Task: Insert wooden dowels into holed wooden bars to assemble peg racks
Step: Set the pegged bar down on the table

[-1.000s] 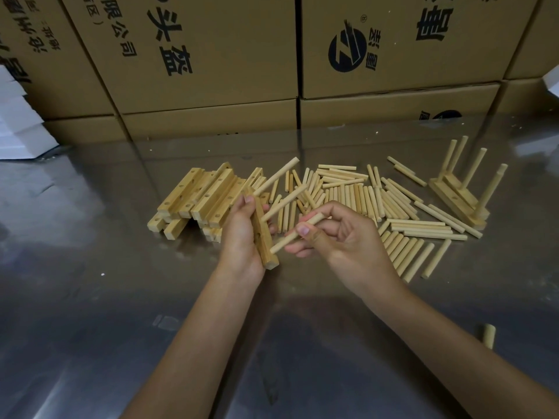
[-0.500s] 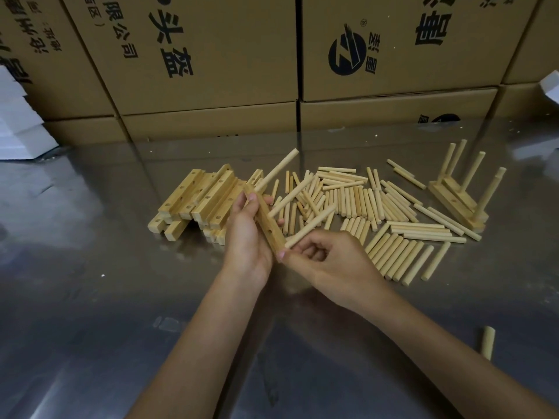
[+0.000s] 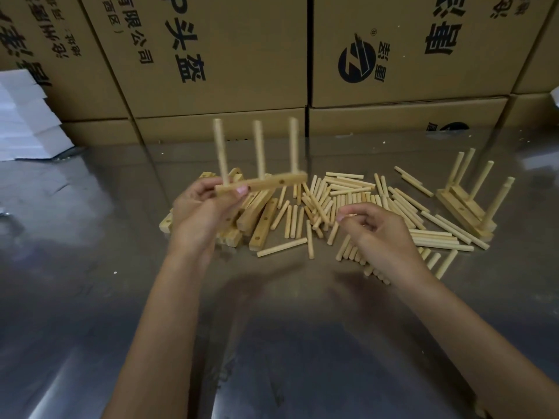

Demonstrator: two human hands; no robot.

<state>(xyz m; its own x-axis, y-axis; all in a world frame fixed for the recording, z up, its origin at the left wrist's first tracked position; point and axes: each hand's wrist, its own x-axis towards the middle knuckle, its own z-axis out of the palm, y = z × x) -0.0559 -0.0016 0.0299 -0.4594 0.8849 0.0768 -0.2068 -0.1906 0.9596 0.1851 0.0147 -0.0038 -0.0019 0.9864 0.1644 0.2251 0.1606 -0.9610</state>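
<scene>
My left hand (image 3: pixel 203 211) grips a holed wooden bar (image 3: pixel 272 182) by its left end, held level above the table. Three dowels stand upright in it, the middle one (image 3: pixel 259 149) blurred by motion. My right hand (image 3: pixel 376 232) hovers over the loose dowels (image 3: pixel 341 201) with fingers loosely curled and nothing in them. A stack of bare holed bars (image 3: pixel 260 220) lies behind and right of my left hand. Finished peg racks (image 3: pixel 467 204) with dowels pointing up sit at the right.
The work surface is a shiny metal table (image 3: pixel 90 282). Cardboard boxes (image 3: pixel 227 55) form a wall at the back. White foam sheets (image 3: pixel 27 122) are stacked at the far left. One stray dowel (image 3: pixel 481 411) lies near the bottom right.
The third dowel went into the bar and my right hand let go and dropped toward the loose dowels. My left hand turned the bar level and lifted it, dowels now upright.
</scene>
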